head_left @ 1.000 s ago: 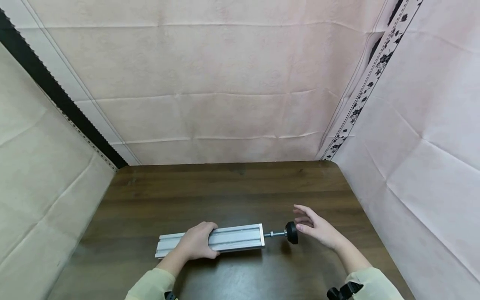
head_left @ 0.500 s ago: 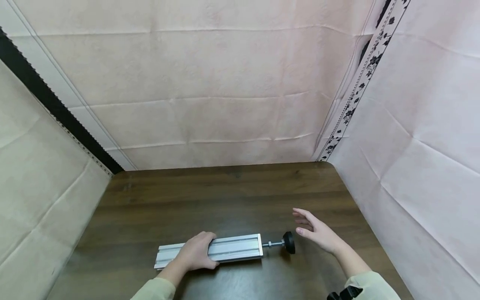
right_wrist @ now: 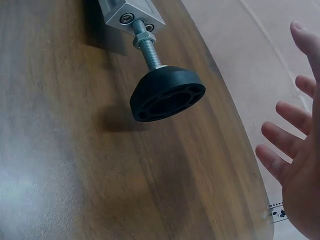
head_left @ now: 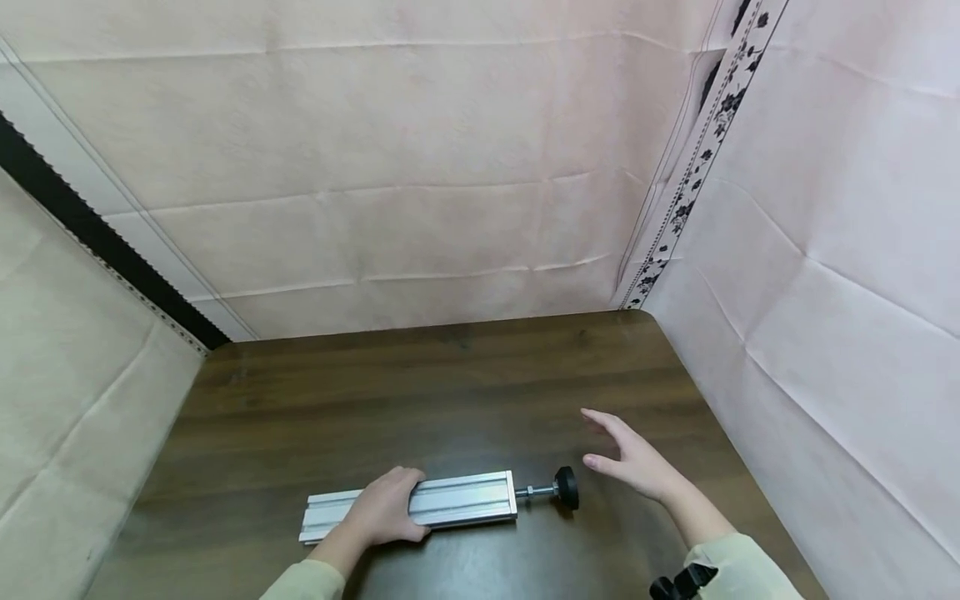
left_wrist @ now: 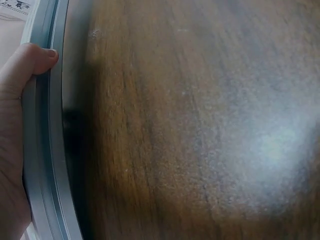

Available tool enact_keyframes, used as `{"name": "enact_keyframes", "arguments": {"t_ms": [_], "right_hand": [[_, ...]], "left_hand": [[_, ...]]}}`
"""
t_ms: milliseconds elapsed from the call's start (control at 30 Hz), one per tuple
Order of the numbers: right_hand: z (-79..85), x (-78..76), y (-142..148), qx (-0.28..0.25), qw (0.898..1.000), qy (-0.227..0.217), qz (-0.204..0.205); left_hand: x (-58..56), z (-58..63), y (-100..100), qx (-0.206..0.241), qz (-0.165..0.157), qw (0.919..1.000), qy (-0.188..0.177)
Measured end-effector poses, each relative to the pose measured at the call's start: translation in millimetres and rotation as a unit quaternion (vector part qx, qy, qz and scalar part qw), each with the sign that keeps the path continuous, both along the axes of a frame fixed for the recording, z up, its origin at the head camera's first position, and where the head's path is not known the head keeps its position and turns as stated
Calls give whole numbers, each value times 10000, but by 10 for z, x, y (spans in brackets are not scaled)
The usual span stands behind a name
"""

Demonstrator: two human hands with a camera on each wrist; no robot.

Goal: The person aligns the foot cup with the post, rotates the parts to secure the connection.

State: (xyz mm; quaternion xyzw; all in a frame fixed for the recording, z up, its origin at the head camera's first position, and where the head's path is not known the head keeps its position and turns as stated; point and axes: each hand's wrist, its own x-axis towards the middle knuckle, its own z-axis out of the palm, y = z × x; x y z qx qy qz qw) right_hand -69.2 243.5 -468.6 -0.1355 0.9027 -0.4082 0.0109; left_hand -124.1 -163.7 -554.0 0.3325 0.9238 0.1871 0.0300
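Note:
My left hand [head_left: 386, 507] grips a silver aluminium profile [head_left: 468, 498] from above, thumb on the near side. In the left wrist view, the thumb presses the grooved side of the profile [left_wrist: 52, 150]. From the profile's right end sticks a threaded rod with a hex nut [right_wrist: 144, 39], tipped by a round black levelling foot [right_wrist: 167, 92]. Two screws show in the end plate beside the rod. To the right of the foot, my right hand [head_left: 633, 458] hovers apart from it, fingers extended and thumb spread, holding nothing.
The brown wood-grain table [head_left: 420, 392] lies under everything. Pale creased cloth [head_left: 420, 167] hangs behind it and along both sides, with a black strip [head_left: 105, 233] at left and a floral border [head_left: 690, 183] at right.
My right hand has drawn away from the black levelling foot, and its thumb and fingers have spread wider. The left hand keeps its grip on the profile. The head view has shifted slightly.

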Motion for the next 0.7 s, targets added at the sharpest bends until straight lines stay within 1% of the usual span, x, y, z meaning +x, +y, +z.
{"name": "enact_keyframes", "arguments": {"t_ms": [133, 200, 300, 467, 567, 700], "right_hand": [[-14, 14, -1, 340, 9993, 127, -30], [-26, 25, 2, 430, 9990, 156, -19], [-48, 45, 15, 555, 9983, 163, 36], [-53, 80, 40, 663, 9977, 146, 89], [-39, 73, 55, 658, 9977, 117, 57], [-21, 45, 76, 622, 9981, 30, 26]], "left_hand": [[0, -4, -5, -51, 34, 10000, -75], [2, -14, -9, -68, 57, 9999, -65], [36, -55, -7, -29, 82, 10000, -45], [66, -101, 7, -42, 33, 10000, -78], [37, -103, 20, -93, 41, 9999, -122], [-39, -78, 38, -164, 78, 9998, -122]]}}
